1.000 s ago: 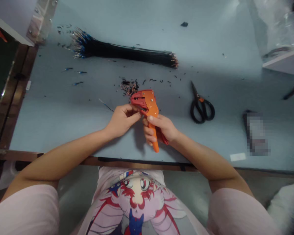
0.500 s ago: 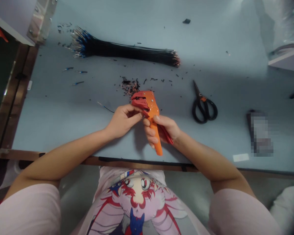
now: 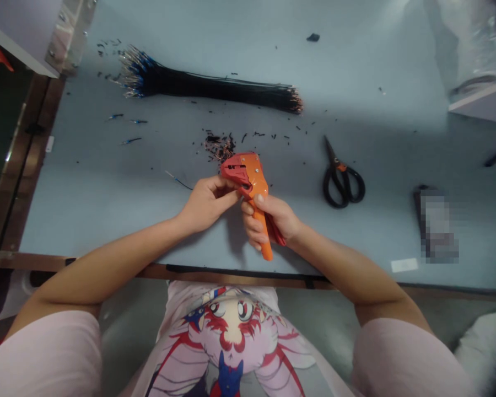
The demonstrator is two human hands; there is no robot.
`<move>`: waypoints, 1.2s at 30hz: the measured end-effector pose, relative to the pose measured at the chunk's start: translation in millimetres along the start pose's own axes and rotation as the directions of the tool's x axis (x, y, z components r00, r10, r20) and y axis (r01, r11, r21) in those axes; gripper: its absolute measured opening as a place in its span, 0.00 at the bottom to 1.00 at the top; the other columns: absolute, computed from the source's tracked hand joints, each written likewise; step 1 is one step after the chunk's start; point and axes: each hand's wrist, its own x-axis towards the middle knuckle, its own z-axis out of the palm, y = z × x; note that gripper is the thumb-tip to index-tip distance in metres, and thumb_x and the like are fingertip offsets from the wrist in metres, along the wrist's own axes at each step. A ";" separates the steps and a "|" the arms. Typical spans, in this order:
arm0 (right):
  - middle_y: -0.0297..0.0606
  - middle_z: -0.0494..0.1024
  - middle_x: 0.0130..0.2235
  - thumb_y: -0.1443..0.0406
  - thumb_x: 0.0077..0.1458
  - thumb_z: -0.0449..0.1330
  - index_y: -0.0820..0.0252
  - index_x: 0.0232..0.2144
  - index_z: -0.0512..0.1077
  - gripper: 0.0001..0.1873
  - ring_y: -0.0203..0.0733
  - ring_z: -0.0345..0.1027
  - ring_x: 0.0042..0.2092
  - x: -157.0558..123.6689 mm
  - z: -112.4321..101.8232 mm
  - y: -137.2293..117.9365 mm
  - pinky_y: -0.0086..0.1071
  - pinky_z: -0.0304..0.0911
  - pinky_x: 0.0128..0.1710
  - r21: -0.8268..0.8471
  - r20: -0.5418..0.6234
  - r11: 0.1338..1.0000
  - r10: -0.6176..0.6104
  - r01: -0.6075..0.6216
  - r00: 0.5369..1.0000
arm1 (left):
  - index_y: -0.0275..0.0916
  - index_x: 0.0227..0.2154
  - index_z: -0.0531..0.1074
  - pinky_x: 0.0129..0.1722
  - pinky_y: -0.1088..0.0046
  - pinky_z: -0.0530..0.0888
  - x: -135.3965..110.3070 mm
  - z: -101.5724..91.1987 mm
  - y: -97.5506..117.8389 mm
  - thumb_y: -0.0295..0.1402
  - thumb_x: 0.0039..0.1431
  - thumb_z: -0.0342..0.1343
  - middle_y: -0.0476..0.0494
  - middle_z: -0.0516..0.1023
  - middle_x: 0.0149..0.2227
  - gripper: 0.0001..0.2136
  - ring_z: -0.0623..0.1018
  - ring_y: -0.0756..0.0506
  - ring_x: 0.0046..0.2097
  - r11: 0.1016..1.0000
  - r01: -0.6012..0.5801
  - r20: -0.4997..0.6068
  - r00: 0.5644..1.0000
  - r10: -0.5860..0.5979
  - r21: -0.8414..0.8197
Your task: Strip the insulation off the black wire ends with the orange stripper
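My right hand [image 3: 273,220] is wrapped round the handles of an orange and red wire stripper [image 3: 257,175], whose red jaws point up and left. Closed fingers of my left hand [image 3: 210,203] pinch a thin black wire [image 3: 183,183] beside the stripper's head. The wire's blue sleeve and metal tip stick out to the left of that hand. Its other end is hidden behind the fingers and the tool. Just beyond the jaws lies a heap of black insulation scraps and copper strands [image 3: 220,148].
A long bundle of black wires [image 3: 215,88] lies across the back of the table. Black-handled scissors [image 3: 343,179] rest to the right, with a partly blurred dark object [image 3: 424,220] farther over. Several short wire ends [image 3: 138,121] and a white label [image 3: 404,265] lie about.
My right hand has squeezed the stripper: the red handle has come nearer the orange one and the jaws have closed. My left hand stays almost still with the wire.
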 end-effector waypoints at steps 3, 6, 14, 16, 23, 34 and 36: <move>0.27 0.67 0.18 0.53 0.56 0.59 0.61 0.28 0.61 0.18 0.31 0.59 0.15 1.6 -0.4 0.2 0.29 0.65 0.16 -0.030 -0.014 1.000 0.000 0.000 1.000 | 0.35 0.32 0.76 0.42 0.72 0.72 0.0 0.0 1.6 0.33 0.53 0.59 0.45 0.80 0.33 0.07 0.77 0.49 0.37 1.000 0.022 -0.006 1.000 -0.022 0.000; 0.27 0.67 0.17 0.53 0.55 0.59 0.60 0.28 0.61 0.18 0.31 0.59 0.15 3.0 -1.3 0.3 0.29 0.64 0.15 -0.050 -0.042 0.999 -0.008 0.005 0.999 | 0.35 0.32 0.76 0.41 0.72 0.72 0.4 -1.0 2.1 0.33 0.52 0.59 0.45 0.80 0.34 0.07 0.77 0.49 0.36 0.998 0.053 -0.027 0.998 -0.052 0.028; 0.27 0.67 0.17 0.52 0.56 0.58 0.60 0.27 0.61 0.18 0.31 0.58 0.15 6.7 -2.3 2.8 0.29 0.63 0.15 -0.075 -0.114 0.997 -0.027 0.018 0.993 | 0.35 0.30 0.76 0.36 0.73 0.71 1.7 -3.6 2.9 0.32 0.51 0.57 0.45 0.79 0.31 0.06 0.75 0.50 0.32 0.981 0.137 -0.068 0.989 -0.129 0.140; 0.27 0.67 0.17 0.52 0.55 0.59 0.60 0.27 0.61 0.19 0.31 0.58 0.15 7.8 -2.3 3.7 0.29 0.63 0.15 -0.076 -0.125 0.997 -0.026 0.017 0.992 | 0.35 0.29 0.76 0.34 0.73 0.71 1.9 -3.4 3.9 0.31 0.50 0.57 0.46 0.79 0.30 0.06 0.74 0.51 0.30 0.977 0.154 -0.076 0.987 -0.144 0.145; 0.27 0.67 0.16 0.51 0.54 0.60 0.60 0.27 0.62 0.19 0.31 0.58 0.14 8.8 -2.1 7.0 0.28 0.63 0.15 -0.064 -0.141 0.998 -0.032 0.023 0.990 | 0.35 0.26 0.75 0.26 0.76 0.68 2.4 -2.8 6.9 0.28 0.47 0.57 0.48 0.76 0.25 0.04 0.69 0.53 0.24 0.981 0.156 -0.078 0.986 -0.147 0.118; 0.25 0.64 0.15 0.53 0.59 0.54 0.60 0.26 0.61 0.17 0.29 0.53 0.12 9.0 -3.8 6.6 0.25 0.60 0.11 0.024 -0.160 0.999 -0.025 0.030 0.987 | 0.33 0.24 0.73 0.22 0.77 0.69 3.4 -2.6 12.6 0.31 0.46 0.59 0.48 0.74 0.22 0.05 0.69 0.53 0.22 0.962 0.242 -0.089 0.969 -0.232 0.123; 0.28 0.68 0.18 0.55 0.61 0.51 0.61 0.29 0.62 0.16 0.32 0.60 0.15 9.4 -5.3 4.5 0.28 0.65 0.15 0.059 -0.150 0.998 -0.007 0.016 0.989 | 0.33 0.25 0.74 0.22 0.78 0.69 4.1 -4.1 13.4 0.32 0.47 0.59 0.47 0.75 0.23 0.06 0.69 0.53 0.22 0.959 0.246 -0.074 0.969 -0.237 0.139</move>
